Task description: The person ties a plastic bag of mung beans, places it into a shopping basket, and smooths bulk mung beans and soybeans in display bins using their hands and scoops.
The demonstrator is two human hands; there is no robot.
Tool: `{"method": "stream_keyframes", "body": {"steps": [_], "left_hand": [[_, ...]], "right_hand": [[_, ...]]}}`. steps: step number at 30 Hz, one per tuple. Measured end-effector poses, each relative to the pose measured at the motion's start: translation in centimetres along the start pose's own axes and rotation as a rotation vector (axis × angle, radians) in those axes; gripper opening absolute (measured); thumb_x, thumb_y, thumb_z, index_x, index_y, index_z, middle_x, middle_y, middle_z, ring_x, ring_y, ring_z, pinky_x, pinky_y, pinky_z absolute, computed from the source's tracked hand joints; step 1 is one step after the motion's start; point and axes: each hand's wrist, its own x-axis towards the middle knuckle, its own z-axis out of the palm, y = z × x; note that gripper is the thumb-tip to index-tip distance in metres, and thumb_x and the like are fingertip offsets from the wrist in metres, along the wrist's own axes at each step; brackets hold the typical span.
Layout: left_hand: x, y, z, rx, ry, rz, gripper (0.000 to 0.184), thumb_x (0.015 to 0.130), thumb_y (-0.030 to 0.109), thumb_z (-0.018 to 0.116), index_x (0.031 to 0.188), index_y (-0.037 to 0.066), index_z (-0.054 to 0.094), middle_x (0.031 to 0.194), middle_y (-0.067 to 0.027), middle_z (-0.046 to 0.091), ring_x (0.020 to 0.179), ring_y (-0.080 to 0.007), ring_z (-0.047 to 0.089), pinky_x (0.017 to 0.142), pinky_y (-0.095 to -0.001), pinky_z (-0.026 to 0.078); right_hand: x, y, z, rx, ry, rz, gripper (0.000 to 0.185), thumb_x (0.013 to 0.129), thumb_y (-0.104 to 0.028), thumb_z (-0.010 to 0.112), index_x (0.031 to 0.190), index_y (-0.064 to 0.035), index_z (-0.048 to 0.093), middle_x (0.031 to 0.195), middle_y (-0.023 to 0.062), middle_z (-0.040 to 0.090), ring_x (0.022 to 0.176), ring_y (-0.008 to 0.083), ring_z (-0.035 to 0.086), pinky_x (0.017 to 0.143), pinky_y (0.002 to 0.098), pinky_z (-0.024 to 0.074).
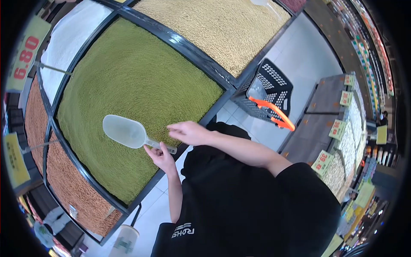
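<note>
A whitish translucent scoop [125, 131] lies level over the green mung beans [141, 77], its bowl pointing left. My left hand [164, 159] is at the near edge of the bin, with thumb and fingers closed around the scoop's handle. No beans show in the scoop's bowl. Just above the handle's end, my right hand [190, 133] reaches out over the beans with its fingers stretched toward the left. It holds nothing, and I cannot tell whether its fingertips touch the beans.
Dark dividers [180, 40] frame the bin. Beyond lie pale yellow beans [214, 30]; reddish-brown grains [75, 184] fill bins at left. A black shopping basket [274, 81] with an orange handle stands right. A price sign [28, 53] sticks out at left.
</note>
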Motion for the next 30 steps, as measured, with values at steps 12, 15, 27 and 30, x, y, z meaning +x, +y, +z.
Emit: {"method": "stream_keyframes", "body": {"steps": [12, 15, 27, 30], "left_hand": [[1.1, 0.5, 2.9, 0.057, 0.056, 0.111, 0.064, 0.096, 0.011, 0.054, 0.147, -0.008, 0.021, 0.095, -0.0083, 0.057, 0.074, -0.0118, 0.05, 0.065, -0.0272, 0.045], [1.2, 1.0, 3.4, 0.186, 0.126, 0.113, 0.063, 0.094, 0.014, 0.056, 0.146, -0.008, 0.027, 0.092, -0.0088, 0.057, 0.07, -0.0123, 0.049, 0.062, -0.0278, 0.044], [0.2, 0.7, 5.5, 0.735, 0.47, 0.103, 0.056, 0.093, 0.031, 0.054, 0.137, -0.003, 0.045, 0.128, -0.0228, 0.051, 0.111, -0.0364, 0.054, 0.096, -0.0445, 0.042], [-1.0, 0.7, 7.0, 0.915, 0.58, 0.228, 0.054, 0.092, 0.026, 0.056, 0.136, -0.004, 0.045, 0.131, -0.025, 0.049, 0.116, -0.039, 0.051, 0.098, -0.0455, 0.041]], "right_hand": [[-9.5, 10.3, -9.7, 0.219, 0.588, 0.284, 0.034, 0.093, -0.021, 0.06, 0.119, 0.0009, 0.062, 0.099, 0.0124, 0.071, 0.089, 0.017, 0.068, 0.08, 0.0294, 0.0523], [-11.6, 12.1, -12.0, 0.18, 0.666, 0.306, 0.033, 0.094, -0.02, 0.061, 0.119, 0.0009, 0.063, 0.1, 0.0125, 0.071, 0.09, 0.0168, 0.068, 0.08, 0.0296, 0.0523], [-21.4, 20.0, -22.3, -0.875, 0.822, 0.23, 0.038, 0.079, -0.018, 0.07, 0.112, 0.0003, 0.063, 0.098, 0.0161, 0.068, 0.085, 0.0329, 0.065, 0.079, 0.0413, 0.0523], [-23.6, 22.9, -22.5, -0.724, 0.544, 0.448, 0.039, 0.08, -0.023, 0.071, 0.112, -0.0024, 0.064, 0.098, 0.0169, 0.068, 0.084, 0.0344, 0.067, 0.076, 0.0429, 0.0532]]}}
